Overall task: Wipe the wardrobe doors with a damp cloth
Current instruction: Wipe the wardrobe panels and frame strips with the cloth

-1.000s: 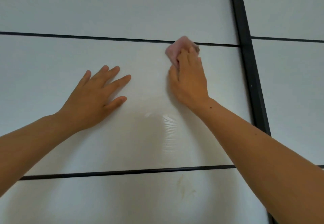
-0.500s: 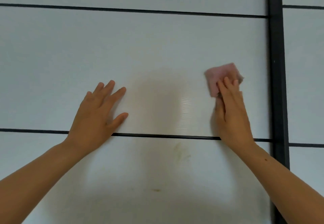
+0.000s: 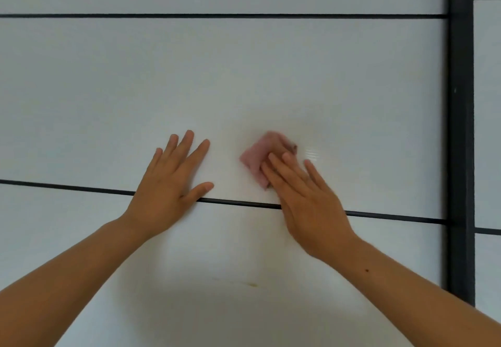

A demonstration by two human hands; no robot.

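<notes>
A white wardrobe door (image 3: 244, 75) with thin black horizontal strips fills the view. My right hand (image 3: 306, 200) lies flat on it and presses a folded pink cloth (image 3: 257, 156) against the middle panel, just above a black strip (image 3: 241, 203). The cloth sticks out past my fingertips to the upper left. My left hand (image 3: 170, 186) rests flat on the door beside it, fingers spread, holding nothing, its palm across the same strip.
A thick black vertical frame (image 3: 461, 129) separates this door from another white panel (image 3: 488, 102) at the right edge. A small brownish mark (image 3: 252, 284) sits on the lower panel between my forearms. A faint wet sheen (image 3: 311, 154) shows right of the cloth.
My right hand has slid the cloth leftward across the panel, from near the vertical frame toward my left hand. The view has shifted so the door sits further right and lower.
</notes>
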